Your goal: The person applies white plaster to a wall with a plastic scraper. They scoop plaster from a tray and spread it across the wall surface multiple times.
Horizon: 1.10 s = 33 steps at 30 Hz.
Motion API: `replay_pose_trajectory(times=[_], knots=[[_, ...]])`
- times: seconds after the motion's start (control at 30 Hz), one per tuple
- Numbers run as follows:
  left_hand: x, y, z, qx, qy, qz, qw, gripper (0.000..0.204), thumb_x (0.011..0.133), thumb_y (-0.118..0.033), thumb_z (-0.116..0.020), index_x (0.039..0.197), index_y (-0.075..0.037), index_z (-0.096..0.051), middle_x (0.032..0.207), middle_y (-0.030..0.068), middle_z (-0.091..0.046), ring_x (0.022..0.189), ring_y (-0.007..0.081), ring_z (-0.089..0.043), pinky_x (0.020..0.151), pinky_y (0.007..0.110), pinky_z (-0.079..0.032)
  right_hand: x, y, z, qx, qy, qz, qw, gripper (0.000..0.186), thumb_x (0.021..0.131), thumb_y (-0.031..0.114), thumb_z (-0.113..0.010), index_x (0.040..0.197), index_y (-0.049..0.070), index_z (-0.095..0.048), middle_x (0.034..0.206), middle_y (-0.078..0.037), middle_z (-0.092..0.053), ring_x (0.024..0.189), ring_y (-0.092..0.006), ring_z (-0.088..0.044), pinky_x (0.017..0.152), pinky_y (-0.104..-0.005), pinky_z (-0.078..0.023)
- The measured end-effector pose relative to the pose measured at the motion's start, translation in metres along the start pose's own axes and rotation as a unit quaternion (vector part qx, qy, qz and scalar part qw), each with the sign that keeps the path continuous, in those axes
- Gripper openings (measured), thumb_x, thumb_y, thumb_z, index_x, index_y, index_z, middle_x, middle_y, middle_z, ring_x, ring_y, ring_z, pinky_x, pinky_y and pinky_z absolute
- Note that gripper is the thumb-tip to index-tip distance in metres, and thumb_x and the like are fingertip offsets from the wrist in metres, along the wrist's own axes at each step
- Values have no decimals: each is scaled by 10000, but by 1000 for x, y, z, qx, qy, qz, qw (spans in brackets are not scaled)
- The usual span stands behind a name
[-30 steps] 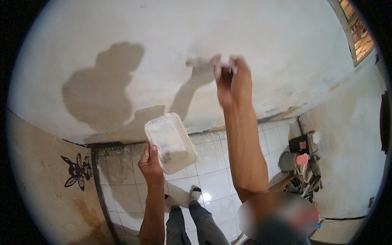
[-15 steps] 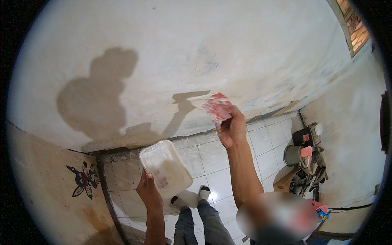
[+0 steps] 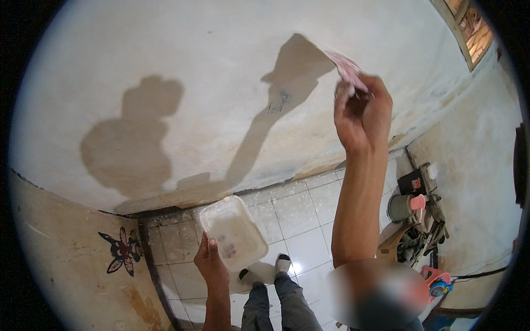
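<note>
My right hand [image 3: 364,113] is raised to the wall and pinches a thin, flat pink-red scraper [image 3: 349,71] smeared with white paste. The scraper's far edge meets its own shadow on the whitish wall [image 3: 221,44], so it appears to touch there. Lower and to the left, my left hand [image 3: 212,265] grips the left side of a shallow white rectangular plastic tub [image 3: 245,234]. White paste coats the tub's inside, and some darker spots show near its bottom. A dark scuffed patch [image 3: 280,100] marks the wall left of my right wrist.
White floor tiles [image 3: 309,243] with splatters run along the wall's foot. At the right stand a grey bucket [image 3: 398,208] with a pink dipper [image 3: 418,202] and a cardboard box [image 3: 390,245] of odds and ends. A flower-like drawing [image 3: 122,251] is on the left wall.
My right hand has moved up and to the right along the wall with the scraper, which has turned more edge-on. The tub appears slightly lower and further right in view.
</note>
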<state>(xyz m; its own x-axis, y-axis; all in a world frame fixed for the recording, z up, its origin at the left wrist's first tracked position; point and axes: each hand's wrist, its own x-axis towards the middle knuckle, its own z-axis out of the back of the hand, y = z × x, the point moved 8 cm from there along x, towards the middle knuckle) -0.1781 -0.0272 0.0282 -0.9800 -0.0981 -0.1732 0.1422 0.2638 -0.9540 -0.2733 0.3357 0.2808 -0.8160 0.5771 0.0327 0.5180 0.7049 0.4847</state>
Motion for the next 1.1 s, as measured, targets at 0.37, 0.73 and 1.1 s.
replay_pose_trajectory(times=[0.37, 0.73, 1.1], knots=[[-3, 30, 27, 1, -11, 53, 999, 466, 960, -216, -584, 1327, 58, -493, 1125, 88, -636, 929, 137, -613, 793, 274, -523, -81, -100, 75, -687, 136, 522, 486, 252, 647, -47, -680, 678, 68, -458, 693, -116, -476, 575, -283, -484, 472, -354, -394], [-5, 33, 42, -14, -35, 74, 997, 475, 958, -237, -586, 1302, 79, -500, 1091, 107, -648, 927, 155, -633, 792, 284, -536, -58, -193, 198, -789, 241, 243, 510, 227, 745, 65, -636, 955, 46, -554, 816, -149, -567, 750, -344, -616, 608, -390, -513], [-7, 35, 41, -21, -27, 74, 997, 514, 950, -252, -603, 1316, 88, -482, 1129, 115, -635, 974, 156, -616, 863, 293, -503, -13, -36, 140, -415, -137, 313, 843, 155, 849, 86, -575, 927, -40, -532, 905, -117, -576, 815, -175, -555, 710, -324, -458]])
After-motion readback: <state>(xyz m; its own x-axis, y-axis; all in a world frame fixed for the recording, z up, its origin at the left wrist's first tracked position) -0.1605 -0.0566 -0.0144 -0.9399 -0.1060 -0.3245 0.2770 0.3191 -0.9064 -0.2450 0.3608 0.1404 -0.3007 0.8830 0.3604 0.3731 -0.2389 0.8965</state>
